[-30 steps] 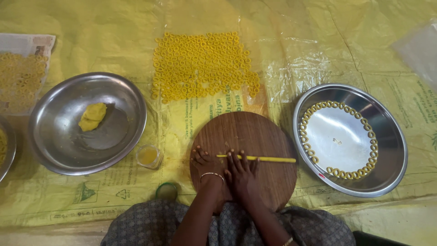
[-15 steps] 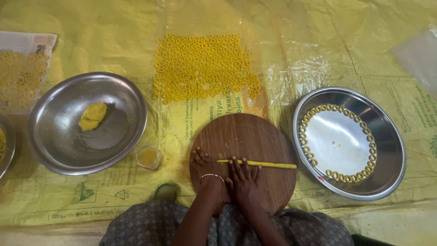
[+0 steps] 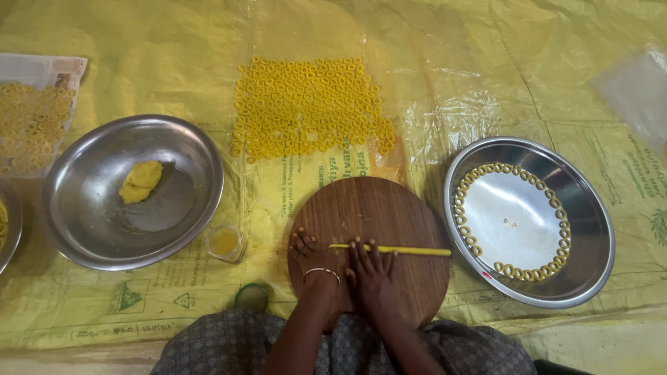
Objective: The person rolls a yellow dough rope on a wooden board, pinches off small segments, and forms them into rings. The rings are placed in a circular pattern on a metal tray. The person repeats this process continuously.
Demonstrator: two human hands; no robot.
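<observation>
My right hand (image 3: 372, 274) lies flat, fingers together, on a thin, even yellow dough rope (image 3: 399, 249) across the round wooden board (image 3: 375, 208); left hand (image 3: 310, 253) flat, fingers spread.

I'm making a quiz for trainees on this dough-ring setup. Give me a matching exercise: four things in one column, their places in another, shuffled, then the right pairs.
Things:
1. dough lump
2. dough rope
3. small glass cup
4. ring of dough loops

Places:
A. around the inside of the right steel plate
B. on the round wooden board, under the right hand
C. in the left steel plate
D. on the yellow sheet, between left plate and board

Pairs: 1-C, 2-B, 3-D, 4-A
</observation>
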